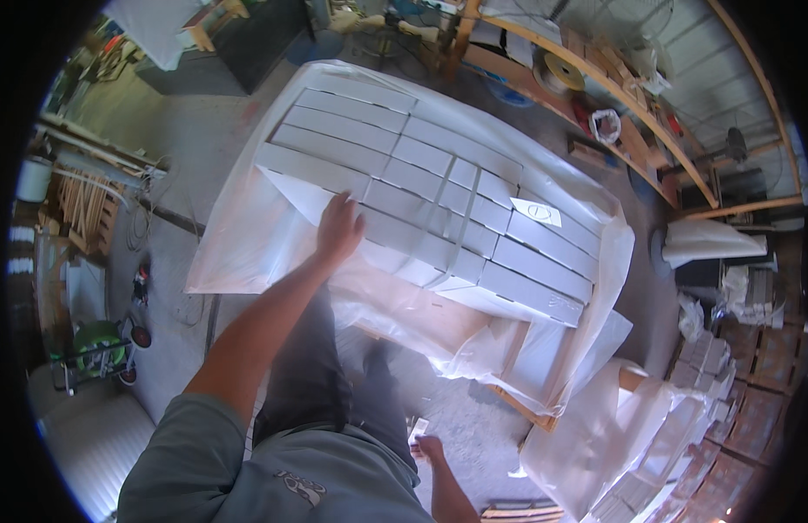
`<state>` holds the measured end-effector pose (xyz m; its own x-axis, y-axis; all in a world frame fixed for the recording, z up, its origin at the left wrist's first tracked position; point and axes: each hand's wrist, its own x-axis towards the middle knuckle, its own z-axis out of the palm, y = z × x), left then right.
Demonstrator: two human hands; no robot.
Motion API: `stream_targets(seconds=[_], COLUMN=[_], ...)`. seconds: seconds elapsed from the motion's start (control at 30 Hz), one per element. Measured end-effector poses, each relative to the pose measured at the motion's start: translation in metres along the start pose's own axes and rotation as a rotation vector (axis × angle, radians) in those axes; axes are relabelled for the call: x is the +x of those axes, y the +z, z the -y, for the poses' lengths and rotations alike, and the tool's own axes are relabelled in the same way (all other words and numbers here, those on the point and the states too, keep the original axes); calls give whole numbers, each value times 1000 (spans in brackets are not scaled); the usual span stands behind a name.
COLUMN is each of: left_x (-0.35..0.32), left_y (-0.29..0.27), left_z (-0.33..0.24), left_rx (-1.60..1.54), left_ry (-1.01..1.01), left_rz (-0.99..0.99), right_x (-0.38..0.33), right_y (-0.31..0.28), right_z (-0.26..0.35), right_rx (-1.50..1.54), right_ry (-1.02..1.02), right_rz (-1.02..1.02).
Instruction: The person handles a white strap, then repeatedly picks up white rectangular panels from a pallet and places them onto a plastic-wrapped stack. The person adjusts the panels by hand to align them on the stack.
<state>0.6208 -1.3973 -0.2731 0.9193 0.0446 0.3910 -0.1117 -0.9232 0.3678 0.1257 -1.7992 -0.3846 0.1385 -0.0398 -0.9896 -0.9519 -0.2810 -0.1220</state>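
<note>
Long white cardboard boxes (pixel 412 187) lie side by side in a flat stack in front of me, joined by narrow straps (pixel 460 218). My left hand (pixel 338 234) reaches to the near left edge of the stack, its fingertips on or just over a box's edge. Its fingers look bent but not closed round anything. Low beside my body, my right hand (pixel 428 449) is closed on a small flat white piece (pixel 419 428); its kind is too small to make out. A white paper sheet (pixel 536 211) with a hand-drawn mark lies on the boxes.
Clear plastic sheeting (pixel 238 235) hangs round the stack, above a wooden pallet (pixel 526 405). A second plastic-wrapped stack (pixel 587 436) stands at the lower right. Wooden shelving (pixel 613 91) runs along the far right. A green reel on a cart (pixel 99 344) is at left.
</note>
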Motion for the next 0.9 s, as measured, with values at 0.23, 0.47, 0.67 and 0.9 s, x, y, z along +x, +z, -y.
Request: stream_targets(seconds=[0.23, 0.47, 0.67, 0.9], left_x=[-319, -580, -588, -529], left_y=[-126, -175, -175, -185], left_z=[103, 89, 61, 71], left_rx=[29, -411, -574, -210], left_ry=[-521, -1260, -1305, -1051], left_rz=[907, 841, 656, 621], right_x=[15, 40, 14, -2], right_y=[-52, -109, -87, -51], right_z=[6, 161, 206, 171], right_rx=[178, 65, -5, -122], right_ry=[34, -560, -588, -265], right_rz=[-51, 175, 206, 42])
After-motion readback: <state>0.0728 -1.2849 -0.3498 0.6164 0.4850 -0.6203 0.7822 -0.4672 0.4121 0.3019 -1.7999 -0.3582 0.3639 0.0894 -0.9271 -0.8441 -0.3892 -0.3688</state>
